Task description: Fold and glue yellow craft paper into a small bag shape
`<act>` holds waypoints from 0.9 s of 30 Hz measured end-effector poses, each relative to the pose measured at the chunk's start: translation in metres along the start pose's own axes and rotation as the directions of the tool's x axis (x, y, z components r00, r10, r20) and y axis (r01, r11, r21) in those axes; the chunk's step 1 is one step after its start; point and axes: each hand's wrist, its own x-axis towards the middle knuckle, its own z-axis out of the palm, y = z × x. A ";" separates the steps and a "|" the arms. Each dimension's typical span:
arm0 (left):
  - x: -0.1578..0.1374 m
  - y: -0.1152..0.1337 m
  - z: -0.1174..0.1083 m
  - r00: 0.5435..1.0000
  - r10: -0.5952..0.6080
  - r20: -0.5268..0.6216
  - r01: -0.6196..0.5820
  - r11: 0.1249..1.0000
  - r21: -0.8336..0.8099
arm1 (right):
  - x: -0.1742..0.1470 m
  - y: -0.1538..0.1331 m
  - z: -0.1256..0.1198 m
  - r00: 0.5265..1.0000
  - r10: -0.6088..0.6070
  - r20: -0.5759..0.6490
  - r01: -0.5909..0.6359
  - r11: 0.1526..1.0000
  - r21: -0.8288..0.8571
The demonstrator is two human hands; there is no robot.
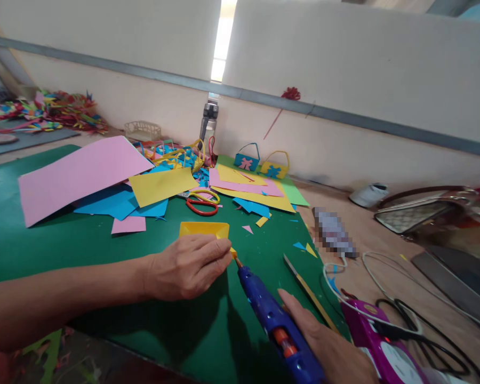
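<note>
My left hand (192,266) is closed on a small folded yellow paper box (205,228), whose far side shows above my knuckles. In my right hand (328,341) is a blue hot glue gun (264,304). Its tip meets or nearly meets a yellow paper flap by my left fingertips; exact contact I cannot make out. A craft knife (309,290) with a tan handle lies just right of the glue gun. Beyond the box rest scissors (202,202) with red and yellow handles.
Pink (84,173), yellow (164,186) and blue paper sheets cover the back of the green mat (164,325). Two small paper bags (247,161) stand by the wall near a bottle (209,122). At right are a purple power strip (380,336), cables and a handbag (420,210).
</note>
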 end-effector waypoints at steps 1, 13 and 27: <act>0.000 0.000 0.000 1.000 0.003 0.000 -0.003 1.000 0.003 | 0.000 0.000 -0.001 1.000 -0.004 0.011 0.004 1.000 -0.001; 0.000 0.000 0.000 1.000 0.007 0.021 -0.007 1.000 -0.001 | -0.004 -0.002 0.001 0.999 0.040 0.008 -0.039 0.999 -0.013; 0.000 0.002 0.001 1.000 -0.019 0.023 0.020 0.999 -0.043 | -0.004 -0.003 0.005 0.998 0.055 -0.024 -0.056 0.998 -0.024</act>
